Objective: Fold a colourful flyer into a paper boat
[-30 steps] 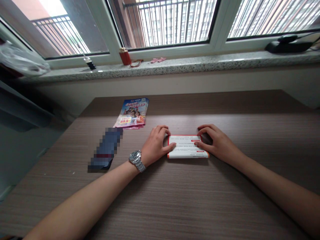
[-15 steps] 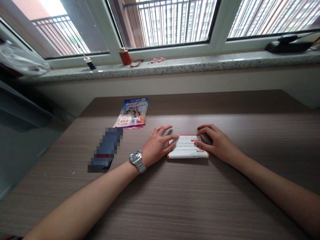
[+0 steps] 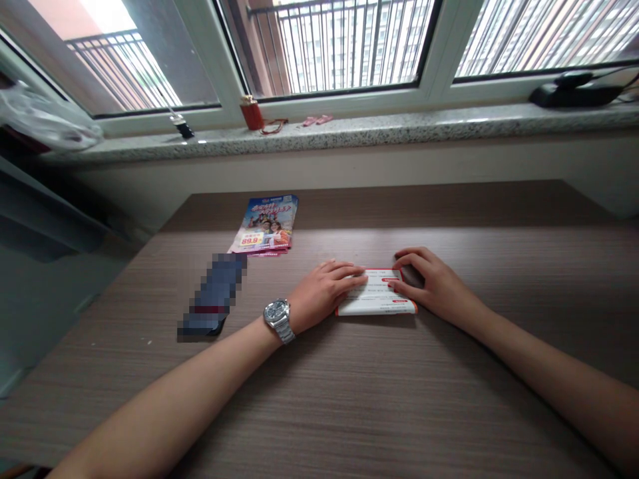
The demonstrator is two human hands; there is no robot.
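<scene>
From my head camera, a folded white leaflet (image 3: 377, 301) with red headings lies on the wood-grain surface (image 3: 349, 399) in front of me. My left hand (image 3: 319, 293) rests over its left end, fingers extended close together. My right hand (image 3: 435, 278) curves at its right edge, thumb on the print; whether it pinches the paper, I cannot tell. Colourful flyers (image 3: 268, 225) lie beyond my left hand.

The top leaflet (image 3: 273, 211) shows "89.9" (in red figures); print on the white sheet (image 3: 372, 305) is illegible.
</scene>
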